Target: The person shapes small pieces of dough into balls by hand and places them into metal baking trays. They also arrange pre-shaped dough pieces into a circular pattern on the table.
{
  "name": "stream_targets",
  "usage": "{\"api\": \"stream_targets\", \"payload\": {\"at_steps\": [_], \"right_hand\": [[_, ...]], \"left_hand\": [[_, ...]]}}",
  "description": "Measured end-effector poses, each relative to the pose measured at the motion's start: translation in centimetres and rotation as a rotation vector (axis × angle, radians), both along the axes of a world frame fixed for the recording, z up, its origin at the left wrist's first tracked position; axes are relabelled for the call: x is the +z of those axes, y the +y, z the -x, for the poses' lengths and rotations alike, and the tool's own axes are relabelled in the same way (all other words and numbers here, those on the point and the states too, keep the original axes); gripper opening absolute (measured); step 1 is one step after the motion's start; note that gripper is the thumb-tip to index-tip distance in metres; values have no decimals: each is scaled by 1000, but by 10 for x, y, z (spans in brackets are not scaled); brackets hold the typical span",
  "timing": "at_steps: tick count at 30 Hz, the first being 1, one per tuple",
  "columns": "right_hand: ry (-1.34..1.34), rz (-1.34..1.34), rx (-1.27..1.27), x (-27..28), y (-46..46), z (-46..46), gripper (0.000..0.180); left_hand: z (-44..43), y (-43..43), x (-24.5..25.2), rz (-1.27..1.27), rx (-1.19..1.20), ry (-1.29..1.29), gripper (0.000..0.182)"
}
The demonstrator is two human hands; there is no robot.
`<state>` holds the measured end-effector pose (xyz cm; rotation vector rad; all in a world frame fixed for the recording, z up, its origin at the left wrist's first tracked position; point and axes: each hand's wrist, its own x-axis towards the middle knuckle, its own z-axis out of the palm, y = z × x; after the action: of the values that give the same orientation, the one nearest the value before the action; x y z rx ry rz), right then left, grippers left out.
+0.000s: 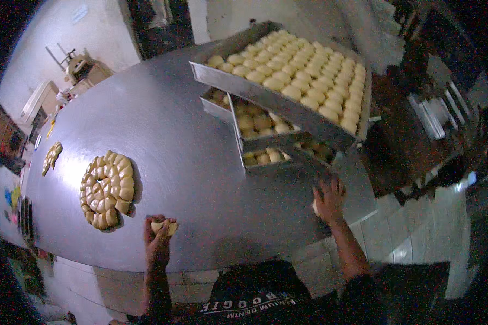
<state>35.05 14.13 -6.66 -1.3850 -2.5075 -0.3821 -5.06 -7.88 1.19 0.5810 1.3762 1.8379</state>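
Observation:
My left hand (158,235) is closed around a piece of dough (164,227) above the near part of the grey metal table (195,195). To its upper left lies a flat coil of dough pieces (105,189), glossy and set close together, with a gap in its lower right edge. My right hand (329,201) reaches over the table's right part, fingers spread and blurred. Something pale shows at its left edge; whether the hand grips it, I cannot tell. Beyond this hand, a large metal tray (244,83) holds rows of round dough balls (301,85).
Smaller metal trays (236,122) with dough balls lie under the large tray, set at angles. A smaller dough cluster (51,157) is near the table's left edge. A scale-like device (83,69) stands beyond the far left edge. Tiled floor (406,227) lies to the right.

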Motion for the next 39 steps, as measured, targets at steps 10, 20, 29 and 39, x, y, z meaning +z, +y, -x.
{"api": "stream_targets", "payload": {"at_steps": [10,20,29,39], "right_hand": [[303,-8,-224,-15,-1,-33,42],[392,146,-315,6,25,-47,25],[494,117,-1,-10,49,-80,19],[337,305,-57,7,88,-102,33]], "left_hand": [[31,-2,-37,105,-137,-120,17],[-13,54,-22,122,-169,-105,18],[-28,89,-51,257,-166,74,23],[-113,115,-2,310,-217,58,27]]}}
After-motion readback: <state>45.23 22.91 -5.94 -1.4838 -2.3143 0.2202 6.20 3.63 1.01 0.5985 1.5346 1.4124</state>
